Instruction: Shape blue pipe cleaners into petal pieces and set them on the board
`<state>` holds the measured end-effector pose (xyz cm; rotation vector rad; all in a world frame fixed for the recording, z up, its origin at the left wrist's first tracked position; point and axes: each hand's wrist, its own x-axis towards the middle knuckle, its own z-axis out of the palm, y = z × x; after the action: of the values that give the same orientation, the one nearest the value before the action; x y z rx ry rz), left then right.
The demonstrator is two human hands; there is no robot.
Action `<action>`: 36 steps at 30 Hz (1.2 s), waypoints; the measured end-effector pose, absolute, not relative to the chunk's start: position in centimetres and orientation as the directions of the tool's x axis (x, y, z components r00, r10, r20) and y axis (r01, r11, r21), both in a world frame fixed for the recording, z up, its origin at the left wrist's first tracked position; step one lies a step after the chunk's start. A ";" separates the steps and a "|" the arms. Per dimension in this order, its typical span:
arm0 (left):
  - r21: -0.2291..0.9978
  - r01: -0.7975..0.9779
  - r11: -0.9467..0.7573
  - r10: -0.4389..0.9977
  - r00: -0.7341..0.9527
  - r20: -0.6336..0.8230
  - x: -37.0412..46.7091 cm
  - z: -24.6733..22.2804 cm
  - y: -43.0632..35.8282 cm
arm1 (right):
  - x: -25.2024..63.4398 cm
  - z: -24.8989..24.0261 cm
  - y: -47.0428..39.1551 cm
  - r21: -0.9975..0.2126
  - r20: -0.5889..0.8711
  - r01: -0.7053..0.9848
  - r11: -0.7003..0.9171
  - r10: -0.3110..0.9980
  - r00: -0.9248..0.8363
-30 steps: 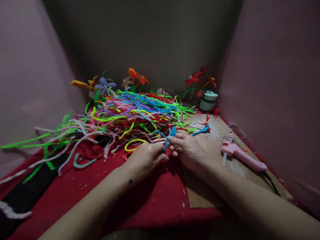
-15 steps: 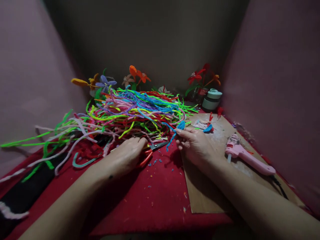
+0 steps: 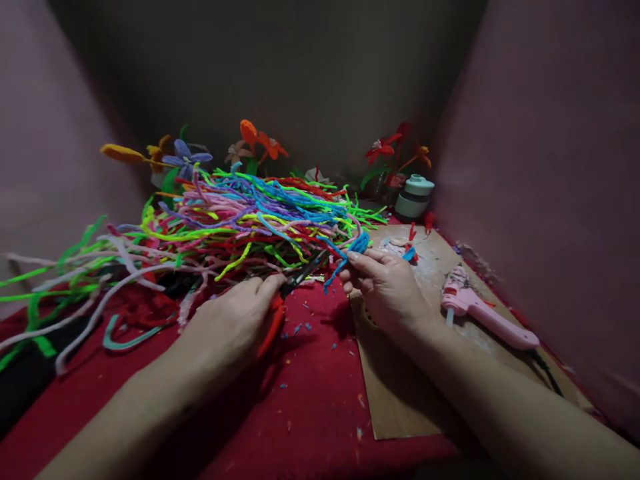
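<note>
Hands, two, both mine. Right hand (image 3: 393, 283), one: my thumb and fingers pinch one bright blue, fuzzy looped stem (image 3: 359, 244), held up off the tabletop near the left edge of the board, with two loose tails sticking out from the pinch. Left hand (image 3: 237, 317), one: my fingers are wrapped about one pair of dark-bladed scissors with a red-orange handle (image 3: 271, 328), blades pointing at the blue stem; whether they touch it I cannot tell.

Heap of fuzzy craft stems (image 3: 260, 213), one, in green, pink, purple, yellow, red and blue, too tangled to count. Curved teal stem (image 3: 133, 344), one, lying on the red cloth (image 3: 310, 413), one, with small scraps scattered near my hands.

Flat tan board (image 3: 400, 417), one, to my right. On it: pink glue gun (image 3: 493, 319), one, with a pale stick showing; small blue piece (image 3: 410, 255), one, partly hidden by my right hand.

Along the back: periwinkle flower (image 3: 186, 159), one; bright orange flower (image 3: 271, 145), one; mint-lidded squat jar (image 3: 414, 197), one.
</note>
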<state>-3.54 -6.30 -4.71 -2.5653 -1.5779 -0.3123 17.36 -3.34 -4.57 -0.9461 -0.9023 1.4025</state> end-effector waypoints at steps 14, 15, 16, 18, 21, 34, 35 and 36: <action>-0.395 0.859 -0.326 0.878 0.429 0.210 -1.6 -5.4 -7.3 | 17.4 -5.6 -3.1 -0.938 0.018 -0.346 0.006 0.999 -0.033; -0.397 0.858 -0.325 0.879 0.430 0.209 -1.5 -5.4 -7.3 | 17.4 -5.6 -3.2 -0.940 0.011 -0.341 -0.001 0.999 -0.033; -0.399 0.857 -0.325 0.879 0.430 0.206 -1.5 -5.3 -7.3 | 17.4 -5.6 -3.2 -0.942 0.001 -0.336 -0.011 0.999 -0.034; -0.399 0.858 -0.324 0.880 0.428 0.206 -1.4 -5.3 -7.4 | 17.4 -5.6 -3.3 -0.943 -0.018 -0.330 -0.029 0.999 -0.035; -0.388 0.862 -0.325 0.882 0.425 0.205 -1.3 -5.3 -7.4 | 17.4 -5.5 -3.4 -0.941 -0.027 -0.336 -0.043 0.998 -0.050; -0.299 0.888 -0.350 0.901 0.406 0.151 -1.4 -5.7 -7.3 | 17.0 -4.9 -3.7 -0.922 -0.083 -0.375 -0.094 0.995 -0.047; -0.281 0.890 -0.360 0.903 0.408 0.136 -1.5 -5.8 -7.3 | 17.0 -4.9 -3.7 -0.920 -0.087 -0.380 -0.097 0.995 -0.045; -0.263 0.892 -0.368 0.904 0.409 0.122 -1.5 -5.8 -7.3 | 17.0 -4.9 -3.7 -0.919 -0.090 -0.381 -0.100 0.995 -0.044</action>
<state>-1.53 -7.29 -5.81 -2.3818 -1.5644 0.0619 16.99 -3.71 -4.88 -0.9681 -0.8838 1.4592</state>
